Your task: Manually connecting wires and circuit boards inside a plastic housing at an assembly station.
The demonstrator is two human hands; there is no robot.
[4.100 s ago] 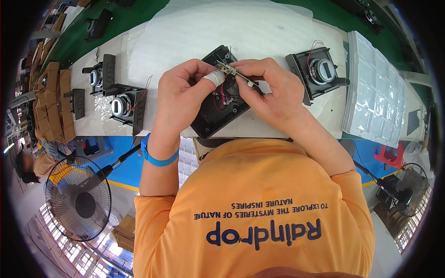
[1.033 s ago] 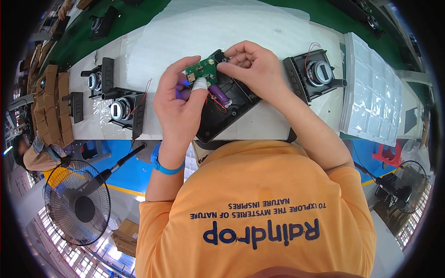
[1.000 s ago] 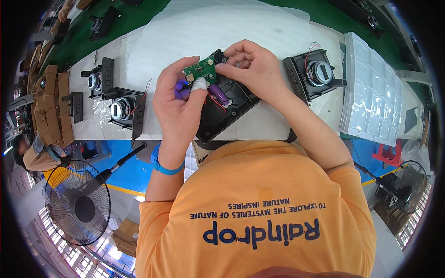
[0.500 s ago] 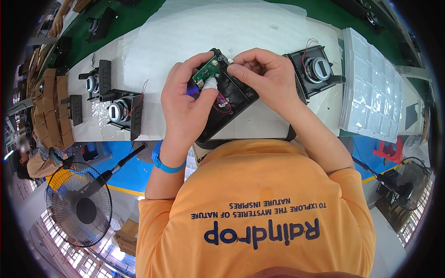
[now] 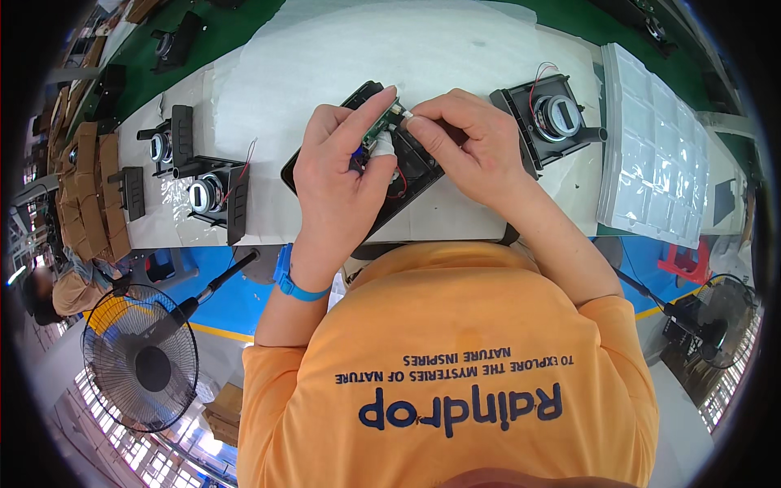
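A green circuit board (image 5: 376,130) is gripped at its edges by my left hand (image 5: 335,175), with the thumb underneath and a finger along the top. White wrapping covers the thumb's tip. My right hand (image 5: 480,145) pinches a small white plug (image 5: 406,114) close against the board's right end; whether it is seated cannot be seen. Below both hands lies an open black plastic housing (image 5: 419,165), tilted on the bench, with a thin red wire inside. My fingers hide much of the board.
Right of my hands sits a black housing with a round speaker (image 5: 558,118); beyond it is a clear compartment tray (image 5: 655,146). More speaker housings (image 5: 213,195) stand at the left. White foam sheet (image 5: 277,81) covers the bench. Fans (image 5: 152,366) flank me.
My left hand has shifted right and tipped the board more edge-on, bringing it nearer my right fingers. More of the housing's left side shows. My right hand has barely moved.
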